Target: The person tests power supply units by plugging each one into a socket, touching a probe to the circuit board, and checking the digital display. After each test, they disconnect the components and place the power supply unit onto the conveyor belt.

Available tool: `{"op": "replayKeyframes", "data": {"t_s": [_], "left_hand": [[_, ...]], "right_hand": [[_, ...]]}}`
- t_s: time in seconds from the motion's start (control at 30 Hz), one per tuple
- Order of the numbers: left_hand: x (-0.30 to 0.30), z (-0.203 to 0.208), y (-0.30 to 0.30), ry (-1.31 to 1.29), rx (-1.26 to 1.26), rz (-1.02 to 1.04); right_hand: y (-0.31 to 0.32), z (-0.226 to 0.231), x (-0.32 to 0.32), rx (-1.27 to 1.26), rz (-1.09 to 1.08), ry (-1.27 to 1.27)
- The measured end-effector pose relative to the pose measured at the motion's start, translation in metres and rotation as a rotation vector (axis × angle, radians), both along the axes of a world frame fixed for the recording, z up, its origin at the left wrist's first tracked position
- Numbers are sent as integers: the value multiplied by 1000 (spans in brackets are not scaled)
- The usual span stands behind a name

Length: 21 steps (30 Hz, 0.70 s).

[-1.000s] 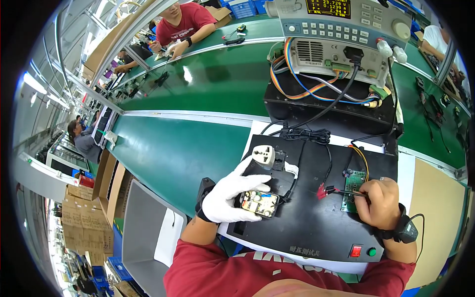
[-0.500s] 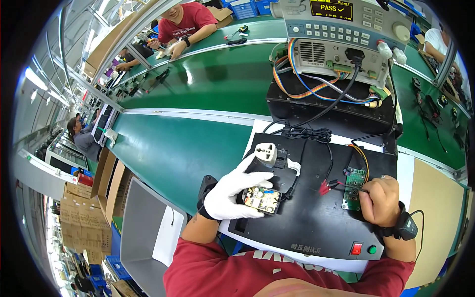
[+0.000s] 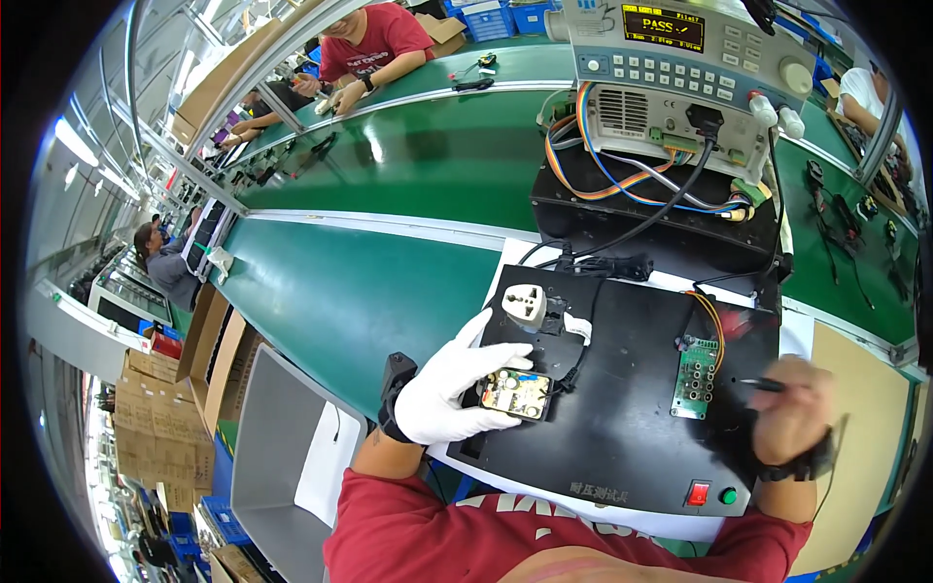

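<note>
My left hand [image 3: 450, 391], in a white glove, is closed round a small black open-topped adapter case [image 3: 539, 414]. Inside it a circuit board [image 3: 516, 393] with yellow and blue parts faces up. The case rests at or just over the black test box [image 3: 622, 428]. A white socket [image 3: 526, 304] sits on the box beyond that hand. My bare right hand [image 3: 794, 413], smeared by motion, is at the box's right edge, with a slim black pen-like tool [image 3: 763, 385] in its fingers. Left of it lies a green board with buttons [image 3: 695, 379]. A blurred red clip [image 3: 736, 324] shows beyond.
A grey tester [image 3: 680, 63] with a lit screen stands on a black box at the back right. A red switch [image 3: 698, 494] and green button [image 3: 729, 497] are at the test box's front. A grey chair [image 3: 282, 437] stands left. Another person [image 3: 379, 49] works across the bench.
My right hand has moved right, away from the green board. The red clip has gone from left of that board to beyond it on the right. My left hand stays with the case.
</note>
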<state>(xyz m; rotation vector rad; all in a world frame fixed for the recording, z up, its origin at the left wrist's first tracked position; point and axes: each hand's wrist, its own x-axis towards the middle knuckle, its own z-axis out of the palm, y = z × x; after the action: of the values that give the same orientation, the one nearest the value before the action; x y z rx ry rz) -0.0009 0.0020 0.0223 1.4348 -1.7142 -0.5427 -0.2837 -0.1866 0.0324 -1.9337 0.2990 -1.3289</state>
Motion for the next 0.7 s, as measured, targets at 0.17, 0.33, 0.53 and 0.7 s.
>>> {"op": "replayKeyframes", "data": {"t_s": [0.17, 0.33, 0.53, 0.7], "left_hand": [[-6, -13, 6, 129, -138, 3], [-21, -10, 16, 371, -5, 143], [-44, 22, 18, 513, -16, 407], [-30, 60, 41, 701, -221, 174]], "right_hand": [[9, 19, -28, -45, -139, -191], [1, 28, -62, -129, -15, -476], [22, 62, -99, 221, 349, -594], [24, 80, -104, 356, 112, -1606]]}}
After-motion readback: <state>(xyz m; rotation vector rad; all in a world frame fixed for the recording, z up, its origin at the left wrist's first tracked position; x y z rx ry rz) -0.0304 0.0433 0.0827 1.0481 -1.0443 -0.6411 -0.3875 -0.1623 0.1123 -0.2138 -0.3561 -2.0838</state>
